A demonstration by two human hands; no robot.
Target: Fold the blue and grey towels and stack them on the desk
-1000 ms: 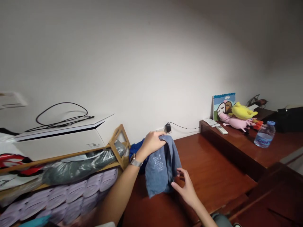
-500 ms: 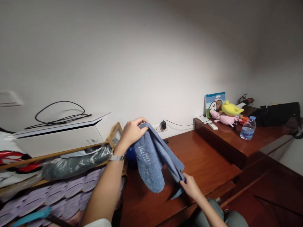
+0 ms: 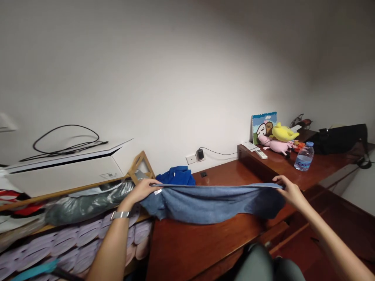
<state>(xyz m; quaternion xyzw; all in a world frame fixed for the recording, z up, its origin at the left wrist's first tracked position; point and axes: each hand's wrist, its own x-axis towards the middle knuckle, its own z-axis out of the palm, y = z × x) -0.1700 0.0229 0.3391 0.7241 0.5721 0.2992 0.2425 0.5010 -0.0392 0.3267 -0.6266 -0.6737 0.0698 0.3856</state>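
1. Left hand [image 3: 143, 190], in the head view, pinches the upper edge of a blue towel [image 3: 211, 205] near its left end, just beside a small white tag [image 3: 158, 191]; a metal-banded watch [image 3: 120, 215] circles that wrist.
2. Right hand [image 3: 288, 190] grips the towel's other upper end, fingers bent at the corner, forearm reaching in from the lower right.
3. Between the hands the towel hangs with its upper edge nearly straight and its lower edge sagging in a shallow curve over the reddish-brown wooden desk [image 3: 187, 249].
4. Below that lower edge, wood shows as far as the desk's front edge; behind the towel, another strip of wood runs back to the wall [image 3: 175, 97].
5. Leftward, room is tighter: a royal-blue fabric bundle [image 3: 178, 176] lies just behind the towel, and a wooden rack [image 3: 133, 170] stands near the left hand.
6. Rightward, a raised shelf [image 3: 310, 182] begins past the right hand; a water bottle [image 3: 304, 159] stands upright near its edge, a pink plush pig [image 3: 275, 145] farther back.
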